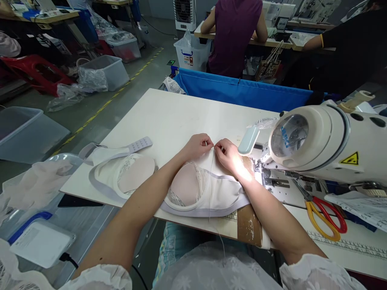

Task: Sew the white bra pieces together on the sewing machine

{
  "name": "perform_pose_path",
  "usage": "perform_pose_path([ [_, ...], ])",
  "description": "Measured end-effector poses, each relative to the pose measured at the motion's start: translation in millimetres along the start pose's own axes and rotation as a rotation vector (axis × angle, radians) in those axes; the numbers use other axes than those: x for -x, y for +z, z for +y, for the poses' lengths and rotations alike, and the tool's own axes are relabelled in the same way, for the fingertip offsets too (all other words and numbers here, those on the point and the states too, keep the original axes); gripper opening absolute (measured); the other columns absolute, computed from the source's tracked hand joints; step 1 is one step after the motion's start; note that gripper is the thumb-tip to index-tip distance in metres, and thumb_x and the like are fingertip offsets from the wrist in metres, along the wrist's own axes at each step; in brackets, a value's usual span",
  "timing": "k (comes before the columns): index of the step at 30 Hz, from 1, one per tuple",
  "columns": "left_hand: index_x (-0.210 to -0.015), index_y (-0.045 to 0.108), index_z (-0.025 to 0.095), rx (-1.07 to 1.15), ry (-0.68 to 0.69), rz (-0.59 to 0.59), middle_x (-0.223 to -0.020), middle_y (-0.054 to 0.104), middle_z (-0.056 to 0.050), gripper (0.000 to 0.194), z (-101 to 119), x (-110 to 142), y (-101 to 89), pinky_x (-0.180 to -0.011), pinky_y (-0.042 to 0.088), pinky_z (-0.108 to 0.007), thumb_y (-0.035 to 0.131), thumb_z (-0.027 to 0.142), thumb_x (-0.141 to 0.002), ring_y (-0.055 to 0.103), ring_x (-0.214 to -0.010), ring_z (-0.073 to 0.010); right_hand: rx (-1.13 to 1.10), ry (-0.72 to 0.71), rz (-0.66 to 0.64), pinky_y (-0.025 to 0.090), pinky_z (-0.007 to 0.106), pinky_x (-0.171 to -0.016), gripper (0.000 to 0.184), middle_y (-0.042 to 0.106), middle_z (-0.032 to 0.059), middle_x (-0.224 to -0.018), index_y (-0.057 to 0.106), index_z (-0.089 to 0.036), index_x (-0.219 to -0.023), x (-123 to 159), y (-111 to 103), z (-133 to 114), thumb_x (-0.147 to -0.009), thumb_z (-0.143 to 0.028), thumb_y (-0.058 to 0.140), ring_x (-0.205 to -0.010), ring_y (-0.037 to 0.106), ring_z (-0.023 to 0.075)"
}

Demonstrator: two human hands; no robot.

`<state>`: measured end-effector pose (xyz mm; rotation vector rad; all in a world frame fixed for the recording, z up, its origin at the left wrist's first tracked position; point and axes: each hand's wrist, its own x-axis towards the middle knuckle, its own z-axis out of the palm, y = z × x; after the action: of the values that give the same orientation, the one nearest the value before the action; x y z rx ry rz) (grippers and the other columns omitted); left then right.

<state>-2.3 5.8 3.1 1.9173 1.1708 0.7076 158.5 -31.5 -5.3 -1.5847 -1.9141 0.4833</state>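
Note:
A white bra [222, 195] with lilac-grey edging and pale padded cups lies across the white sewing table. At its upper edge, my left hand [198, 146] pinches the fabric between thumb and fingertips. Close beside it my right hand [228, 155] pinches the same edge, the fingertips of both hands almost touching. One cup of the bra rests below my left forearm, and its other cup [121, 177] and band spread out to the left. A loose thread hangs down over the front of the bra. Exactly what lies between my fingertips is too small to make out.
The sewing machine [305, 137] stands to the right, its lamp shining near my right wrist. Red-and-yellow scissors [322, 213] lie beside it. A clear bin [57, 201] with pale fabric and a white power bank [44, 241] is at left. Beyond the blue cloth bin [242, 89], people sit working.

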Motion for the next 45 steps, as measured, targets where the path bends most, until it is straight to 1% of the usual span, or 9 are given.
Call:
perform_pose_path([
  [3, -0.074, 0.066, 0.018, -0.007, 0.012, -0.007, -0.083, 0.064, -0.001, 0.016, 1, -1, -3.6, -0.063, 0.042, -0.025, 0.052, 0.024, -0.077, 0.053, -0.072, -0.0142, -0.017, -0.002, 0.013, 0.042, 0.031, -0.070, 0.015, 0.061, 0.0044, -0.084, 0.054, -0.022, -0.074, 0, 0, 2, -0.082, -0.023, 0.042, -0.078, 0.056, 0.0194],
  [8, -0.103, 0.066, 0.018, -0.023, -0.115, 0.035, -0.090, 0.064, -0.002, 0.029, -10, -1, -20.6, -0.062, 0.042, -0.025, 0.051, 0.029, -0.081, 0.053, -0.069, -0.0133, -0.011, 0.041, 0.001, 0.041, 0.029, -0.068, 0.013, 0.061, 0.0031, -0.081, 0.054, -0.022, -0.073, 1, -2, 0, -0.081, -0.022, 0.044, -0.075, 0.055, 0.0183],
  [16, -0.096, 0.066, 0.023, -0.330, -0.043, -0.051, -0.107, 0.058, -0.003, 0.022, -17, 0, -24.7, -0.068, 0.043, -0.030, 0.054, 0.029, -0.079, 0.056, -0.072, -0.0150, 0.037, 0.033, -0.047, 0.039, 0.028, -0.064, 0.013, 0.059, 0.0015, -0.070, 0.052, -0.022, -0.067, 2, -11, -4, -0.077, -0.020, 0.044, -0.066, 0.052, 0.0169],
  [21, -0.076, 0.059, 0.020, -0.385, 0.025, -0.078, -0.099, 0.058, -0.004, 0.014, -15, -2, -21.3, -0.065, 0.042, -0.029, 0.048, 0.026, -0.082, 0.057, -0.077, -0.0180, 0.079, -0.008, -0.138, 0.036, 0.027, -0.060, 0.012, 0.057, 0.0001, -0.064, 0.049, -0.022, -0.063, 3, -20, -6, -0.075, -0.020, 0.045, -0.062, 0.049, 0.0156],
  [25, -0.076, 0.056, 0.020, -0.426, 0.067, -0.083, -0.096, 0.058, -0.004, 0.014, -14, -1, -21.7, -0.065, 0.042, -0.030, 0.045, 0.024, -0.084, 0.057, -0.079, -0.0189, 0.094, 0.005, -0.194, 0.036, 0.027, -0.060, 0.012, 0.057, 0.0002, -0.065, 0.048, -0.022, -0.063, 2, -21, -6, -0.075, -0.019, 0.045, -0.062, 0.049, 0.0155],
  [29, -0.088, 0.057, 0.020, -0.454, 0.057, -0.066, -0.102, 0.059, -0.004, 0.014, -9, 2, -21.2, -0.067, 0.043, -0.029, 0.044, 0.023, -0.085, 0.058, -0.080, -0.0180, -0.005, 0.047, -0.109, 0.039, 0.029, -0.063, 0.012, 0.058, 0.0005, -0.068, 0.050, -0.022, -0.068, 1, -21, -6, -0.078, -0.023, 0.045, -0.066, 0.052, 0.0169],
  [33, -0.084, 0.059, 0.020, -0.508, 0.063, -0.068, -0.100, 0.059, -0.004, 0.018, -5, 1, -19.2, -0.066, 0.043, -0.029, 0.041, 0.020, -0.086, 0.059, -0.082, -0.0181, -0.169, 0.085, 0.005, 0.041, 0.028, -0.063, 0.013, 0.055, -0.0015, -0.064, 0.053, -0.023, -0.071, 2, -23, -7, -0.081, -0.028, 0.046, -0.063, 0.052, 0.0163],
  [40, -0.091, 0.058, 0.021, -0.547, 0.121, -0.055, -0.103, 0.060, -0.005, 0.014, -8, 1, -15.1, -0.069, 0.045, -0.030, 0.046, 0.025, -0.086, 0.058, -0.096, -0.0213, -0.466, 0.210, -0.043, 0.039, 0.029, -0.051, 0.017, 0.047, -0.0044, -0.051, 0.057, -0.023, -0.076, -4, -20, -5, -0.081, -0.038, 0.049, -0.048, 0.047, 0.0149],
  [45, -0.086, 0.058, 0.021, -0.526, 0.130, -0.043, -0.099, 0.060, -0.004, 0.016, -11, -2, -12.1, -0.066, 0.044, -0.029, 0.042, 0.022, -0.088, 0.059, -0.091, -0.0191, -0.538, 0.226, -0.016, 0.038, 0.028, -0.049, 0.017, 0.045, -0.0047, -0.049, 0.058, -0.022, -0.076, -6, -17, -3, -0.079, -0.038, 0.051, -0.046, 0.046, 0.0141],
])
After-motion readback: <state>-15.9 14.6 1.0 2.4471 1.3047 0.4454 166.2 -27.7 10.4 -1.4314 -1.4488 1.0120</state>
